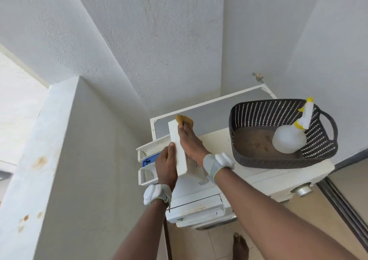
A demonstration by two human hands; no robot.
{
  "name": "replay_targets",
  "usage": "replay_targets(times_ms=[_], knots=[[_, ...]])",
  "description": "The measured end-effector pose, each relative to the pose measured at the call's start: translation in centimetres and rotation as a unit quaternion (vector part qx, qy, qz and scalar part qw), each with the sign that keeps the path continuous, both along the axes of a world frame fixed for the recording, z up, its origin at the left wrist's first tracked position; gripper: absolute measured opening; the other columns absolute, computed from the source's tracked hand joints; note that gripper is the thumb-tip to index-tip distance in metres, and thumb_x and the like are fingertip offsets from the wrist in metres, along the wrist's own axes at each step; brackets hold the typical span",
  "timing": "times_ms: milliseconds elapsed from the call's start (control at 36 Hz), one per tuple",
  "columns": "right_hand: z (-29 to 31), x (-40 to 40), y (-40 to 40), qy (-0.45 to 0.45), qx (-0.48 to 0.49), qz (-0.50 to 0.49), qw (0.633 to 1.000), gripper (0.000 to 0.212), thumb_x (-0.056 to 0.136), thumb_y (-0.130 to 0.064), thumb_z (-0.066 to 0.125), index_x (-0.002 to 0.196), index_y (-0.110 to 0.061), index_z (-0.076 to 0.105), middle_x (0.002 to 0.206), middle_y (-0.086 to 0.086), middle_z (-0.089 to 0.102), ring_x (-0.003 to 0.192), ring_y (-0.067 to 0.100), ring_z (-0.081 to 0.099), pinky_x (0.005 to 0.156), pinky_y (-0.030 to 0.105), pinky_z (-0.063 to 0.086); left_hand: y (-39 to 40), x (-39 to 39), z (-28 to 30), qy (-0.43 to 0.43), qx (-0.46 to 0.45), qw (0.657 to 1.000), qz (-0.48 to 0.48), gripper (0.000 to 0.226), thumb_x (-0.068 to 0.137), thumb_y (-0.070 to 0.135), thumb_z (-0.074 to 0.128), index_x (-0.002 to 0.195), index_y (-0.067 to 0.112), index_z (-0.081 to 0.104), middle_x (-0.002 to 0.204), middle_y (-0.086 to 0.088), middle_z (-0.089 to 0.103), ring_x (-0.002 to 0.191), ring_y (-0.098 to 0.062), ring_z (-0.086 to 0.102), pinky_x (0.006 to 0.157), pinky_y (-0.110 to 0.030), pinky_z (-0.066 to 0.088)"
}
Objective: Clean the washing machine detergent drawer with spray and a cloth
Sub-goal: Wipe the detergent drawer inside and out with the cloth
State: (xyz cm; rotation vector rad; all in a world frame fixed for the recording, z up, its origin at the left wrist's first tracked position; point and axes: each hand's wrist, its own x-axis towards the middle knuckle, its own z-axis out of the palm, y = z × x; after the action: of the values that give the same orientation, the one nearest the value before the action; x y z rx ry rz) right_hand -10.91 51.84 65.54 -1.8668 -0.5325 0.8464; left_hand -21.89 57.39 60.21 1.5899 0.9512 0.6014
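Above the washing machine, the left hand grips the removed drawer while the right hand presses a cloth along it; hard wiping could twist it loose

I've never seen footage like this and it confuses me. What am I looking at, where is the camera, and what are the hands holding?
The camera sits on a person's head, looking down at their own hands. Below is a white washing machine. The left hand grips the white detergent drawer, taken out and held above the machine. The right hand presses a yellow cloth against it. A dark basket on the machine holds the spray bottle. Both wrists carry white strapped bands.
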Motion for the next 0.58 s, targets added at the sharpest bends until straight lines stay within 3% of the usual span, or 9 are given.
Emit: replay_targets(times_ms=[139, 222, 278, 361, 444, 528, 583], knots=[[-1.0, -3.3, -2.0, -0.035, 0.007, 0.014, 0.999, 0.063, 0.108, -0.056, 0.017, 0.165, -0.032, 0.003, 0.173, -0.006, 0.003, 0.159, 0.020, 0.010, 0.129, 0.045, 0.009, -0.2, 0.0, 0.3, -0.008, 0.030, 0.999, -0.017, 0.051, 0.110, 0.045, 0.044, 0.081, 0.005, 0.059, 0.078, -0.017, 0.061, 0.074, -0.019, 0.049, 0.070, -0.044, 0.045], [-1.0, -1.5, -1.0, -0.053, -0.018, 0.016, 0.998, 0.063, 0.108, -0.056, 0.017, 0.165, -0.032, 0.005, 0.173, -0.005, 0.008, 0.158, 0.024, 0.017, 0.128, 0.048, 0.015, -0.1, 0.0, 0.6, -0.005, 0.011, 1.000, -0.010, 0.050, 0.110, 0.044, 0.045, 0.080, 0.006, 0.058, 0.074, -0.011, 0.059, 0.071, -0.016, 0.049, 0.071, -0.036, 0.042], [-0.8, 0.2, 0.0, -0.025, -0.028, 0.015, 0.999, 0.063, 0.107, -0.060, 0.013, 0.165, -0.035, 0.008, 0.172, -0.004, 0.014, 0.156, 0.028, 0.023, 0.127, 0.049, 0.016, 0.3, -0.2, 0.5, 0.007, -0.001, 1.000, -0.014, 0.057, 0.106, 0.054, 0.046, 0.084, 0.004, 0.061, 0.077, -0.013, 0.061, 0.072, -0.019, 0.052, 0.070, -0.036, 0.042], [-2.7, 3.0, 0.3, 0.036, -0.055, 0.001, 0.998, 0.065, 0.103, -0.067, 0.009, 0.161, -0.041, 0.019, 0.169, -0.005, 0.025, 0.152, 0.031, 0.030, 0.126, 0.049, 0.018, 0.2, -0.1, 0.2, 0.018, 0.000, 1.000, -0.013, 0.066, 0.101, 0.061, 0.048, 0.081, -0.001, 0.048, 0.073, -0.007, 0.047, 0.071, -0.019, 0.041, 0.070, -0.038, 0.033], [-5.9, 4.0, -0.9, 0.103, -0.086, -0.019, 0.991, 0.080, 0.092, -0.080, 0.006, 0.162, -0.043, 0.016, 0.171, -0.001, 0.020, 0.156, 0.032, 0.022, 0.127, 0.049, 0.015, 0.0, 0.0, 0.4, 0.017, -0.022, 0.999, -0.017, 0.058, 0.105, 0.055, 0.049, 0.081, 0.002, 0.051, 0.075, -0.005, 0.050, 0.073, -0.018, 0.044, 0.071, -0.036, 0.035], [-6.6, 2.4, -2.5, 0.147, -0.102, -0.041, 0.983, 0.081, 0.094, -0.080, 0.009, 0.162, -0.038, 0.018, 0.171, 0.005, 0.019, 0.157, 0.033, 0.018, 0.128, 0.047, 0.014, 0.1, 0.1, 0.7, 0.015, -0.039, 0.999, -0.011, 0.050, 0.110, 0.045, 0.049, 0.081, 0.005, 0.057, 0.075, -0.002, 0.055, 0.071, -0.017, 0.047, 0.069, -0.032, 0.036], [-6.5, 0.8, -3.7, 0.164, -0.091, -0.044, 0.981, 0.084, 0.093, -0.082, 0.009, 0.163, -0.037, 0.019, 0.170, 0.006, 0.022, 0.156, 0.032, 0.021, 0.127, 0.048, 0.015, 0.1, 0.1, 0.6, 0.012, -0.043, 0.999, -0.012, 0.054, 0.108, 0.048, 0.050, 0.083, 0.001, 0.056, 0.076, -0.004, 0.055, 0.072, -0.017, 0.048, 0.070, -0.033, 0.038]])
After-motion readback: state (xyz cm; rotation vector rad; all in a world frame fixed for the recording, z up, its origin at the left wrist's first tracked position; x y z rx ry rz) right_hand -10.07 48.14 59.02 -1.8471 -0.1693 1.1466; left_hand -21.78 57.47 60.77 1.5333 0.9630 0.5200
